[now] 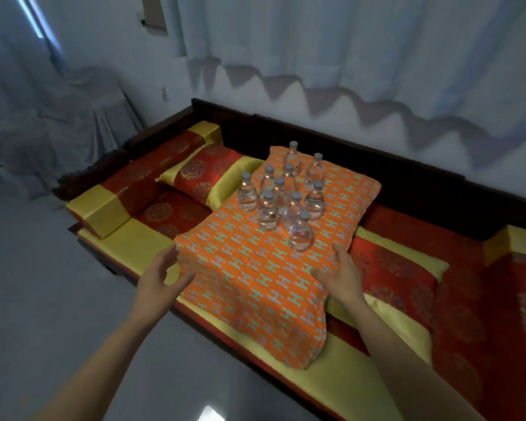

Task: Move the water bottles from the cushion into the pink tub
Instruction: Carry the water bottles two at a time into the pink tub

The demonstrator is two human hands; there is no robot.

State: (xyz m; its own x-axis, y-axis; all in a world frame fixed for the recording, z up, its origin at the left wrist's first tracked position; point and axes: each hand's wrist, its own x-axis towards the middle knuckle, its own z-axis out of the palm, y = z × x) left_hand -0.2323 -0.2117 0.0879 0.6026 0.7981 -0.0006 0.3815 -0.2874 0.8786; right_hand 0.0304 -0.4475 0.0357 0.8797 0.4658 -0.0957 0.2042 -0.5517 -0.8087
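Bottles [281,196] clustered upright on orange cushion [255,278] atop red-and-gold bench [392,268], left hand [160,273] released at 8 o'clock, right hand [339,273] released, resting on cushion at 5 o'clock.

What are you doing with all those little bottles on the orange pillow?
A person is reaching both bare hands toward a bunch of water bottles standing upright on the orange cushion. The left hand is open at the cushion's left edge, and the right hand is open over its right side, close to the nearest bottle. No bottle has been picked up yet. The pink tub is not in view.
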